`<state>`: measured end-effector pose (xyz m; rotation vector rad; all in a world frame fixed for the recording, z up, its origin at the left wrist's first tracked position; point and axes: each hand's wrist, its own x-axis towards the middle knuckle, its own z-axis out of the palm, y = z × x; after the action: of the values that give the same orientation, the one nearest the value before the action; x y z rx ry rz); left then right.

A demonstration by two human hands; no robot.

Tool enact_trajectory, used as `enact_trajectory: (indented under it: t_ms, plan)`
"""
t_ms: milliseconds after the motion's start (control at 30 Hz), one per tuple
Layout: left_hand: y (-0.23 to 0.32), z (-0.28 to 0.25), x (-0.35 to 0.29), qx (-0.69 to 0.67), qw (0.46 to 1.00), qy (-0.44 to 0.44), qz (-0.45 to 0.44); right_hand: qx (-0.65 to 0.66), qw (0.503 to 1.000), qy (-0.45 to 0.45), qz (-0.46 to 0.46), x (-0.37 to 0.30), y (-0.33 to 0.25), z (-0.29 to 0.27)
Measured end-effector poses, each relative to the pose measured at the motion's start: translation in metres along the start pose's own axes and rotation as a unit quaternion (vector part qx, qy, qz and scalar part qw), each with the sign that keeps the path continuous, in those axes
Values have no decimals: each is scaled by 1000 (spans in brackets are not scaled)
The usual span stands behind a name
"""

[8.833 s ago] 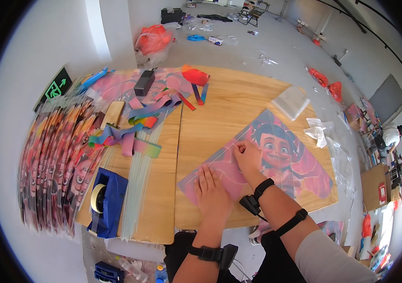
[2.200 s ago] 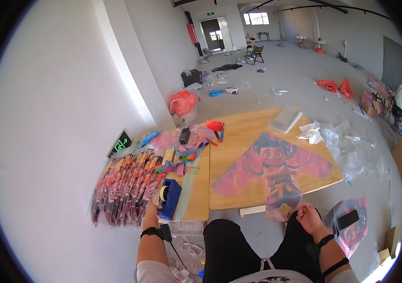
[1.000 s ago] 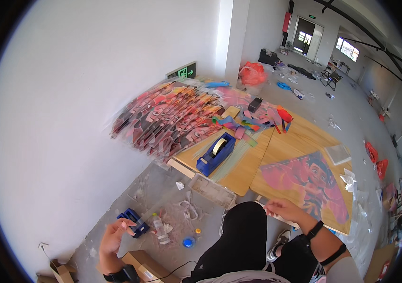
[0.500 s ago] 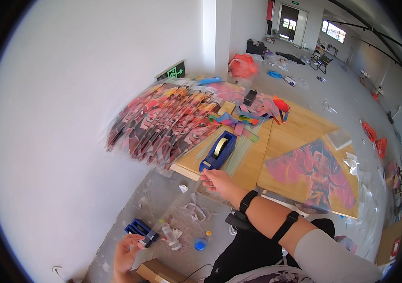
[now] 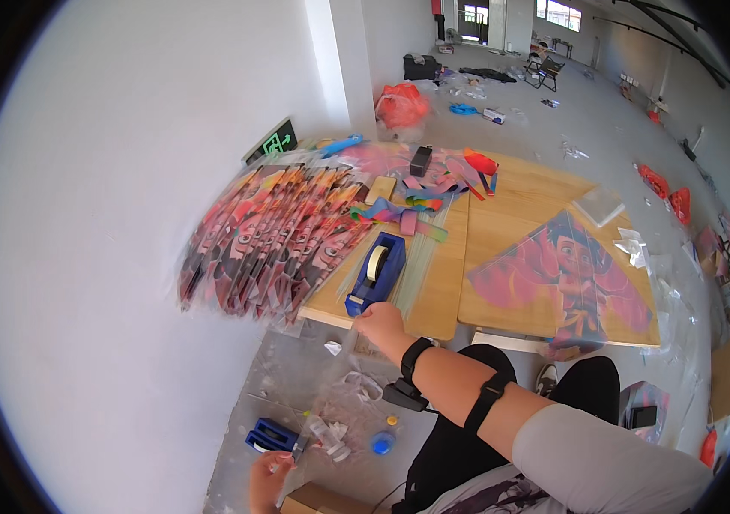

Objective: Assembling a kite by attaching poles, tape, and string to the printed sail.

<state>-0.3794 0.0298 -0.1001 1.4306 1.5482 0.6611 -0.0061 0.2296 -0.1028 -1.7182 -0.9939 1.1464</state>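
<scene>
My right hand (image 5: 379, 322) is at the front end of a blue tape dispenser (image 5: 386, 272) that holds a pale roll, near the table's front edge. Its fingers are closed; whatever they may pinch is hidden. Low on the left, my left hand (image 5: 269, 476) has thumb and fingertips pinched together, close to a second blue tape dispenser (image 5: 272, 435) below the table's level. I cannot make out what is between those fingertips. Thin pale rods (image 5: 419, 272) lie beside the first dispenser. A clear printed triangular sheet with a cartoon figure (image 5: 566, 265) lies flat on the table's right part.
The wooden table (image 5: 515, 201) carries a row of printed, plastic-wrapped pieces (image 5: 271, 236), rainbow ribbons (image 5: 382, 212), and a black box-like item (image 5: 421, 160). Below are a clear bottle (image 5: 328, 437), a blue round object (image 5: 382, 442) and a cardboard box (image 5: 322, 499). Litter is scattered over the floor.
The whole view has shifted, so the table stands further left in it. My right hand stays at the dispenser's front, its fingers more curled. My left hand is slightly lower beside the second dispenser.
</scene>
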Motion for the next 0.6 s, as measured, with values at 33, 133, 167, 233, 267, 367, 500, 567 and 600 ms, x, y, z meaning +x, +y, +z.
enact_trajectory:
  t_ms: [33,133,167,233,267,367,500,567,600]
  plan:
    - [-1,2,2,5,1000,-4,6,-94,993,36,-57,3,5,-4]
    - [-7,13,0,-14,998,7,-56,-83,989,50,-114,-2,3,-15]
    - [-13,17,-1,-9,998,8,-54,17,993,25,-118,-8,-3,-20]
    - [-15,30,-3,-119,990,-31,-63,111,986,-3,-126,-19,-18,-46]
    - [-9,41,-3,-145,987,-67,-11,200,971,-29,-131,-24,-26,-64]
    - [33,84,1,-169,979,-118,5,269,949,-36,-162,-49,-48,-126]
    - [91,149,24,-138,975,-157,77,391,898,36,-200,-81,-50,-238]
    - [132,173,28,-104,968,-144,174,408,882,69,-226,-105,-47,-288]
    - [154,185,27,-97,966,-132,200,414,873,108,-236,-124,-48,-314]
